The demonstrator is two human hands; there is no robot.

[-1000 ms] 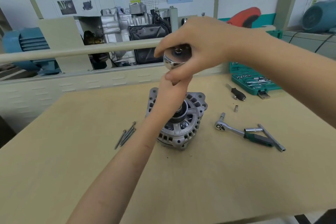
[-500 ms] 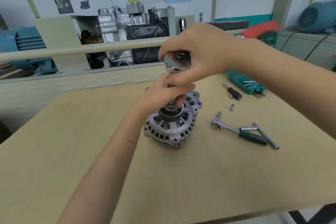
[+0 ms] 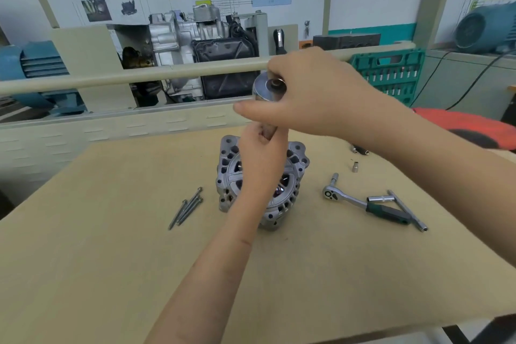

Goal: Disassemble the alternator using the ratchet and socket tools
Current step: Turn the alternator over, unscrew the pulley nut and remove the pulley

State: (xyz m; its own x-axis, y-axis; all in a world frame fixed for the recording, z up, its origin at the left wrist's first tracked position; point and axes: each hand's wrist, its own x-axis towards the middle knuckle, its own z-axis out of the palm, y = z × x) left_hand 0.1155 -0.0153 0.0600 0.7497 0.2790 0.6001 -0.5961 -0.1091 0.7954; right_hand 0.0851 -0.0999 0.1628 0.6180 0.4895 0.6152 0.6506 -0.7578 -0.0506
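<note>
My right hand [image 3: 315, 95] is raised above the table [image 3: 83, 274], fingers curled around a shiny round metal pulley [image 3: 265, 89], its flat face turned toward me. Just below it, my left hand [image 3: 261, 156] is closed around something narrow, probably a shaft, though my fingers hide it. Under that hand the grey alternator [image 3: 231, 176] sits on the table, near its middle. A few long bolts [image 3: 185, 208] lie in a loose bundle just left of the alternator. To the right lie a ratchet [image 3: 360, 204] with a dark green handle, a T-shaped bar [image 3: 405, 211] touching that handle, and a small socket [image 3: 355, 166] farther back. A green tool case [image 3: 391, 72] stands open behind.
</note>
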